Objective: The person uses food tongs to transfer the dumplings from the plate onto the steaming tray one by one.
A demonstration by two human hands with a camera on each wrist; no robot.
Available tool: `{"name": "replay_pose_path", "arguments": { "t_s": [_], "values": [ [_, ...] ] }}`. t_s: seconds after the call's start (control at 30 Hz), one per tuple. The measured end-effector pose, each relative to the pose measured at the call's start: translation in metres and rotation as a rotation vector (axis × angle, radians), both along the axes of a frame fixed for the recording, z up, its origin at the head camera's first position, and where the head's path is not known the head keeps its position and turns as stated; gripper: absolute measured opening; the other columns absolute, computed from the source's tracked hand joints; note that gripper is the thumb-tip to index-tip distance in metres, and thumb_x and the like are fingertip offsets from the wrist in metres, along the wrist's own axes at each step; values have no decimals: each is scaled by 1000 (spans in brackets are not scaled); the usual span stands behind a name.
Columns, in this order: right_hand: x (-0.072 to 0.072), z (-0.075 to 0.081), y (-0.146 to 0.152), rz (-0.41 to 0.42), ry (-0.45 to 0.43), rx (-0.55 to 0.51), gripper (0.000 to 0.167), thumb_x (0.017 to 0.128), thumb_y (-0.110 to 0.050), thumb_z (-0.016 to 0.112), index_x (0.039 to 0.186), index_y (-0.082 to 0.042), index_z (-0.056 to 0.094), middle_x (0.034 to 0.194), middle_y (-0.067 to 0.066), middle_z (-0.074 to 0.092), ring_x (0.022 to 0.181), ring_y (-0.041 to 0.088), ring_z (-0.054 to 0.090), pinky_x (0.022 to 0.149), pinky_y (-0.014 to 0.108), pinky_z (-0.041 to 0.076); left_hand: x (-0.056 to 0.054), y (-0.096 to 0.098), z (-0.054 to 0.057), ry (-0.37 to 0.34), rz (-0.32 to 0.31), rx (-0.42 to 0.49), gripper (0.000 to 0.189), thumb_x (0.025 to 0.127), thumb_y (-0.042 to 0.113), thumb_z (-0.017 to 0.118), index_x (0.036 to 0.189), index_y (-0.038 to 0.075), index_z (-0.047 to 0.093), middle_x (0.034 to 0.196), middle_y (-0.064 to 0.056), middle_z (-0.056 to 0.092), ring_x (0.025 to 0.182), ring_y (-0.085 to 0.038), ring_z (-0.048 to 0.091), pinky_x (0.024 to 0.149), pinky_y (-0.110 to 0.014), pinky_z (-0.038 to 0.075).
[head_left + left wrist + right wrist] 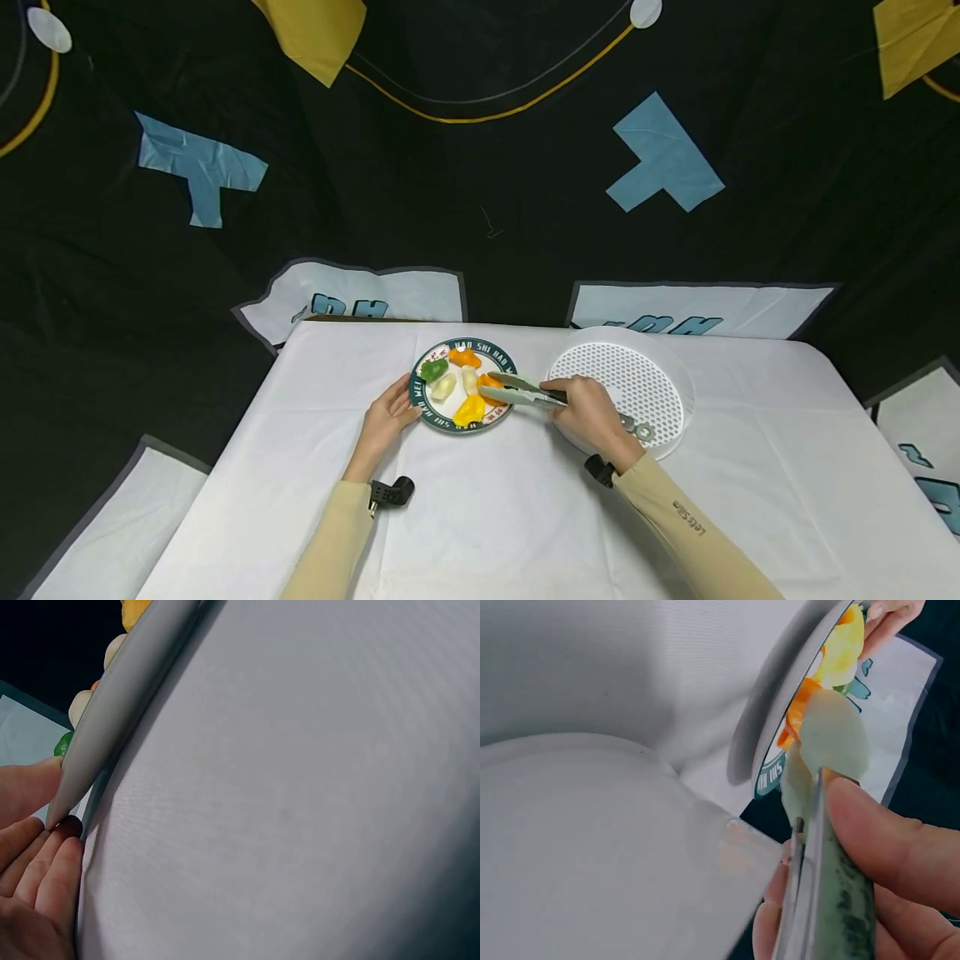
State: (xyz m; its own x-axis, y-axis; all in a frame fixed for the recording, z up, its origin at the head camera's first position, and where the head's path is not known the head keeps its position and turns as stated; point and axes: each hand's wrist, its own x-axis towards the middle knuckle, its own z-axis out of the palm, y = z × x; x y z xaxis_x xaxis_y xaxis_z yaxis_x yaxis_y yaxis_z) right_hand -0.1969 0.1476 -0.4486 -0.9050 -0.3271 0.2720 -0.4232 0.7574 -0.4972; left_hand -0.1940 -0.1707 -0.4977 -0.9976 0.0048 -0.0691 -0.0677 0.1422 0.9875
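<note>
Right hand (588,412): fingers wrapped round tongs (521,397), tips at an orange piece (486,382) on the plate (465,342); cannot tell if pinched. Left hand (388,415) grips the plate's left edge, thumb above. Green piece (433,370) lies opposite. White strainer (600,367) right of plate, on table (487,525).
</note>
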Motion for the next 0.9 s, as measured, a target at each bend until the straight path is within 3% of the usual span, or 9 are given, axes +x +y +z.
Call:
{"name": "replay_pose_path", "arguments": {
  "t_s": [0.13, 0.2, 0.5, 0.6, 0.7, 0.9],
  "values": [
    [0, 1, 3, 7, 29, -12, 41, 63, 7, 73, 104, -2, 74, 96, 12, 72, 76, 20, 64, 64, 34, 58, -6, -3, -16, 14, 13, 0, 67, 87, -4, 61, 147, -4, 31, 148, -23, 34, 132, -32, 39, 102, -22, 42],
    [-1, 3, 5, 17, 48, -16, 41, 64, 7, 75, 103, -2, 74, 95, 12, 72, 79, 22, 66, 67, 37, 58, -6, -3, -15, 14, 7, 6, 67, 87, -4, 61, 147, -4, 30, 148, -24, 33, 133, -33, 38, 103, -22, 41],
    [-6, 16, 15, 27, 32, -53, 41, 65, 6, 78, 105, -2, 73, 96, 11, 72, 81, 23, 65, 70, 40, 58, 7, 3, 15, -4, -23, 24, 66, 87, -8, 58, 145, -11, 26, 147, -30, 29, 133, -39, 35, 107, -30, 37],
    [-7, 21, 21, 23, 23, -61, 41, 66, 5, 79, 106, -2, 73, 98, 12, 71, 83, 24, 65, 73, 42, 57, 8, 4, 19, -12, -20, 13, 66, 88, -8, 58, 145, -10, 26, 147, -29, 30, 133, -38, 35, 106, -31, 38],
    [-8, 26, 30, 20, 21, -66, 42, 66, 5, 79, 106, -1, 73, 99, 13, 71, 82, 23, 64, 74, 43, 56, 6, 2, 15, -11, -21, 22, 66, 87, -8, 58, 146, -9, 27, 148, -29, 29, 133, -38, 35, 107, -30, 38],
    [-9, 34, 53, -18, 13, -84, 41, 66, 5, 79, 106, -1, 73, 101, 15, 70, 74, 21, 56, 66, 36, 50, -4, -4, -9, 9, -21, 30, 67, 88, -6, 59, 147, -6, 27, 149, -26, 29, 134, -35, 35, 106, -25, 37]
  ]
}}
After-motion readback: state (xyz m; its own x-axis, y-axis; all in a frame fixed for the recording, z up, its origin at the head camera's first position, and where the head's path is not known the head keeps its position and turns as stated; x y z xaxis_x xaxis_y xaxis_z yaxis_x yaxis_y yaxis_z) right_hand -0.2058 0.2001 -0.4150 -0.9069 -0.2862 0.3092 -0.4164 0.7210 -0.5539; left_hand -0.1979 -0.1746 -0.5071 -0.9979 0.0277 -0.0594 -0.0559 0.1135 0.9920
